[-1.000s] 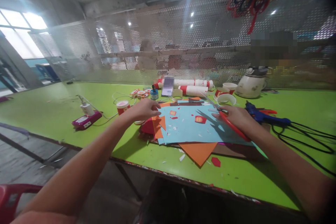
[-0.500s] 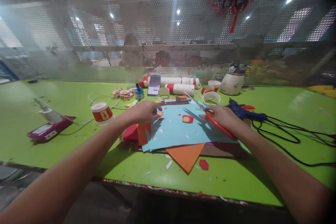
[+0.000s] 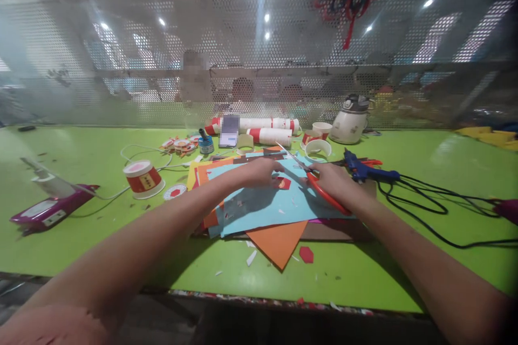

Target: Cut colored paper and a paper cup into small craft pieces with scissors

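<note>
"How are the arms placed?"

"The bare left forearm point(image 3: 162, 223) reaches in from the lower left, the bare right forearm point(image 3: 408, 242) from the lower right, slanting toward each other."

"And the hands?"

"The left hand point(image 3: 263, 172) points rightward, fingers loosely curved. The right hand point(image 3: 332, 180), near it, is curled in a grip."

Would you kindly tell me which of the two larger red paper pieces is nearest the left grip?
The gold-marked piece on the blue sheet, beside the left grip; the other, a plain hexagon, lies farther off on the green table.
</note>
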Demonstrator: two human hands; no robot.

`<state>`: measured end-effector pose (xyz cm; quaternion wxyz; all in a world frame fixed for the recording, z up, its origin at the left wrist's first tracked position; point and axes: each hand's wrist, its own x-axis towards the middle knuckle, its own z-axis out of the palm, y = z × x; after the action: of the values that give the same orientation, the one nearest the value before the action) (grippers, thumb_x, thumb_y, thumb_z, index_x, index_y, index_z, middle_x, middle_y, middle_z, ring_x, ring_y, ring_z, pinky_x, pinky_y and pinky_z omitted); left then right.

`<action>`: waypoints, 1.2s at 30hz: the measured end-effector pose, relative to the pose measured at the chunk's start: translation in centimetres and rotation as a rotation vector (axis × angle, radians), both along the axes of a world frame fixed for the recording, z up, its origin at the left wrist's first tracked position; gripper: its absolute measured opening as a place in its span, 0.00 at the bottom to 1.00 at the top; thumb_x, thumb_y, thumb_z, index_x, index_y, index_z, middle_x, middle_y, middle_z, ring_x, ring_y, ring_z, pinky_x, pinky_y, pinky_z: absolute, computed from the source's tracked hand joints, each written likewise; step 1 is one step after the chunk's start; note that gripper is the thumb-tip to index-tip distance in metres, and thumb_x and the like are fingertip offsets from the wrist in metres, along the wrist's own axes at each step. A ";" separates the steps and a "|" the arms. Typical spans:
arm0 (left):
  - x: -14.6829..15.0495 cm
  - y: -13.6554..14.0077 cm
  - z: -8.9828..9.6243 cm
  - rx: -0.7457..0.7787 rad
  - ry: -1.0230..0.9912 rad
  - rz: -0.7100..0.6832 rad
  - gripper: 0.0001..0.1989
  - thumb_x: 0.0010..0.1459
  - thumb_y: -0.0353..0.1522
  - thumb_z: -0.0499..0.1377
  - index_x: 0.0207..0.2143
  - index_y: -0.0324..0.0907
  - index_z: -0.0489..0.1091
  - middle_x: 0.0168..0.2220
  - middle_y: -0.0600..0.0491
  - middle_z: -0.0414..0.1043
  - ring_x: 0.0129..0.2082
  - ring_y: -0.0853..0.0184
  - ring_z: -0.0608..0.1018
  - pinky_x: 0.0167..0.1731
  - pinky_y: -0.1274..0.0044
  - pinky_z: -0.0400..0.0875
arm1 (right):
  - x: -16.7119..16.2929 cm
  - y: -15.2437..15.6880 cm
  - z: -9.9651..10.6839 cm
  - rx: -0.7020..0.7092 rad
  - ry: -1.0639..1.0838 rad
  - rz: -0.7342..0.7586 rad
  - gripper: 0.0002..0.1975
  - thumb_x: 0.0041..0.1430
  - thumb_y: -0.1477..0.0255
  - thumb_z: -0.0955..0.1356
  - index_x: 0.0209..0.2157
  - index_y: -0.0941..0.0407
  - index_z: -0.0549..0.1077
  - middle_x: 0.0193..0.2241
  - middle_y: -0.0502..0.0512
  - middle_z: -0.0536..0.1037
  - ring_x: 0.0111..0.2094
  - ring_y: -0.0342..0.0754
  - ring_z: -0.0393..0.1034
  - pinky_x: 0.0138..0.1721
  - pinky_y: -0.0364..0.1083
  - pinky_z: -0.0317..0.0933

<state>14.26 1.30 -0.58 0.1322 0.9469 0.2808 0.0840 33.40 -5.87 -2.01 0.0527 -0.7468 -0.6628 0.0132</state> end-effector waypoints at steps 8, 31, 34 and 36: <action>2.0 0.1 -1.5 -0.094 -0.057 -0.085 0.17 0.43 0.22 0.58 0.37 0.40 0.76 0.31 0.50 0.76 0.32 0.63 0.74 0.32 0.75 0.64 | -0.1 0.0 -0.3 0.001 0.014 0.012 0.13 0.63 0.67 0.65 0.48 0.57 0.70 0.46 0.56 0.74 0.43 0.50 0.72 0.42 0.54 0.67; -8.7 -0.2 -0.8 -1.036 -0.825 0.151 0.09 0.49 0.27 0.63 0.36 0.36 0.73 0.21 0.52 0.70 0.25 0.66 0.77 0.31 0.72 0.72 | -0.9 -0.2 -0.7 -0.020 -0.040 0.022 0.16 0.63 0.66 0.65 0.50 0.56 0.68 0.47 0.57 0.73 0.43 0.51 0.72 0.42 0.54 0.67; -9.0 0.3 -1.0 -1.041 -0.844 0.167 0.09 0.49 0.26 0.63 0.36 0.35 0.72 0.24 0.49 0.73 0.26 0.64 0.78 0.30 0.72 0.72 | -0.9 -0.2 -0.6 -0.024 -0.039 0.018 0.16 0.63 0.65 0.65 0.50 0.56 0.68 0.47 0.57 0.73 0.43 0.51 0.72 0.42 0.54 0.67; -9.1 0.4 -1.3 -1.049 -0.839 0.175 0.09 0.49 0.25 0.62 0.36 0.35 0.72 0.24 0.48 0.74 0.27 0.63 0.79 0.30 0.71 0.73 | -0.9 -0.2 -0.5 -0.030 -0.035 0.024 0.15 0.63 0.65 0.65 0.50 0.56 0.69 0.47 0.57 0.74 0.43 0.51 0.72 0.42 0.54 0.67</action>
<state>5.16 1.66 -1.88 0.6648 0.6183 0.2850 0.3075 32.50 -6.12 -2.53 0.0298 -0.7397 -0.6722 0.0106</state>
